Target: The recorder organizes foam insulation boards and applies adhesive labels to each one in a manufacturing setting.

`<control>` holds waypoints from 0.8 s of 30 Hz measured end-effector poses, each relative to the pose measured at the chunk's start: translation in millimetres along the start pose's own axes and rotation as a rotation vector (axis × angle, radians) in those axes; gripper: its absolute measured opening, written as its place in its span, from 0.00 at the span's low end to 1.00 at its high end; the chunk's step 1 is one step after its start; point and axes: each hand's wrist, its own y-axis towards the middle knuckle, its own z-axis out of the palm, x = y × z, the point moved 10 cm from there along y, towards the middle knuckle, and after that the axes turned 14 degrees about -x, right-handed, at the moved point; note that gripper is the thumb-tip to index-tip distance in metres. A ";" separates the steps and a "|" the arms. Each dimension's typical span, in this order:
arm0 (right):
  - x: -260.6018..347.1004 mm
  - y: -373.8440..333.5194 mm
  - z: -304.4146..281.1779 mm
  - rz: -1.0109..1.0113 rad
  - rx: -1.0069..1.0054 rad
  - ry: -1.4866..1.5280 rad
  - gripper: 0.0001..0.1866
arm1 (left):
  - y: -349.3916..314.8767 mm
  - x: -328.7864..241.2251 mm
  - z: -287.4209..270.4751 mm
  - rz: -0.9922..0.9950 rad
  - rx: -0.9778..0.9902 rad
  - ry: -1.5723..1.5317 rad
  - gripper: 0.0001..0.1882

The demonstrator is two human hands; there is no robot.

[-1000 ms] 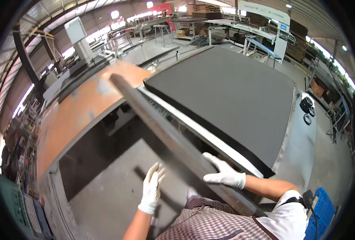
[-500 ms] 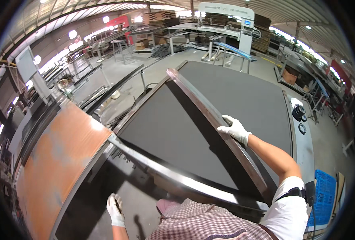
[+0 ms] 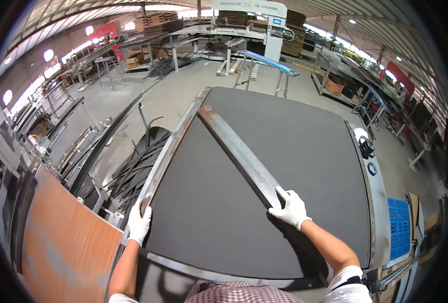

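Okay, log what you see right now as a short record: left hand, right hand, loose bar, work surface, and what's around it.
Left hand: left hand, white-gloved, at the near end of the edge bar
Right hand: right hand, white-gloved, gripping the loose bar
Loose bar: metal, slanting across the panel
Work surface: dark grey panel
Around: orange-brown board, left; blue crate, right

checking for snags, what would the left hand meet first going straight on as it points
Likely the metal bar along the left edge of the dark surface; the left hand seems to touch it.
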 end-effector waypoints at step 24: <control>-458.1 -260.1 -199.9 0.753 -0.418 -0.470 0.29 | 135.9 -16.4 171.4 0.181 -0.057 0.595 0.27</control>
